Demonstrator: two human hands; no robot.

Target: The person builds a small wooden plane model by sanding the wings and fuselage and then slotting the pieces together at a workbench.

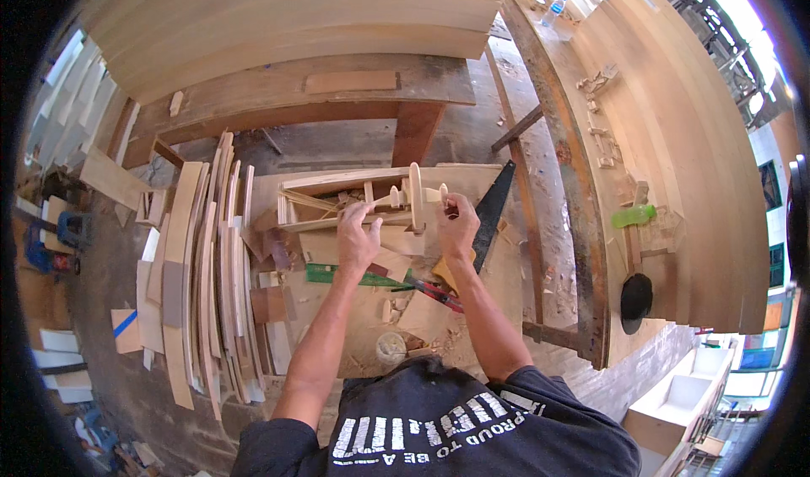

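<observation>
Both my hands are raised over a low work board, on either side of what looks like a wooden model airplane, a long rounded piece crossed by a narrower one with small rounded pegs. My left hand pinches its left end between thumb and fingers. At its right end, my right hand has its fingers curled against the wood; the fingertips are partly hidden. Behind it lies an open wooden box with thin sticks and scraps inside. A handsaw with a yellow handle rests beside my right hand.
Below my hands lie a green strip, a red-handled tool, wood offcuts and a white tub. Long boards are stacked at left. A bench at right holds wooden parts and a green bottle.
</observation>
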